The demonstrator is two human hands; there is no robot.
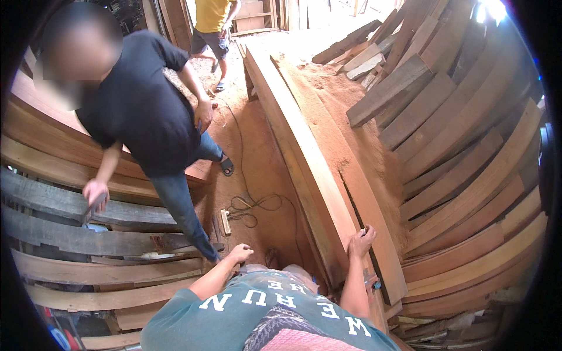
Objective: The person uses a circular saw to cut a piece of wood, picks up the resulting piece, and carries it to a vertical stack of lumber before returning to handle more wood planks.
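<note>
My right hand [361, 241] rests at the near end of a long, thick wooden beam [304, 169]. Its fingers are closed round something small that I cannot make out. To the right of the beam lies a long plank [364, 202] covered with sawdust, a dark gap running between the two. My left hand [240, 253] is held in front of my body, left of the beam, with its fingers curled in and nothing visible in them. On the floor beyond it is a small pale wooden block [225, 223] beside a dark looped cord [252, 205].
A person in a black shirt [140, 105] stands at left, one hand holding a dark flat object [95, 205]. Farther off is a person in yellow [213, 17]. Stacked boards [105, 240] line the left; leaning planks [462, 146] line the right. Sawdust [333, 93] heaps alongside.
</note>
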